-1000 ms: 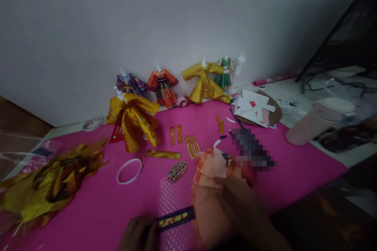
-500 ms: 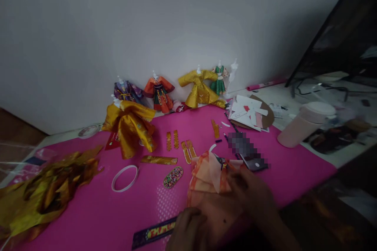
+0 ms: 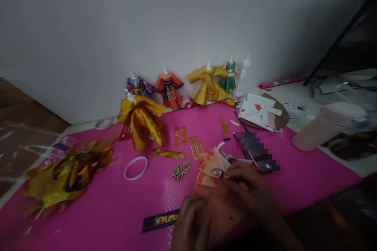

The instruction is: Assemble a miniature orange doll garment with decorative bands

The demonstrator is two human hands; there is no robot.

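On a pink mat [image 3: 103, 204], the right hand [image 3: 251, 188] pinches folded orange fabric [image 3: 218, 206]; the left hand [image 3: 187, 219] curls at its edge, grip unclear. Light fingertip pressure should keep the folds even.

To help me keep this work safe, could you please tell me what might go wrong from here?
The thin orange fabric is bunched at the right hand, so it might crease.
The dark purple strip with a yellow-and-red pattern runs up to the left hand, which could knock it askew.
The dark, flat, phone-like object lies just beyond the right hand, which might bump it.
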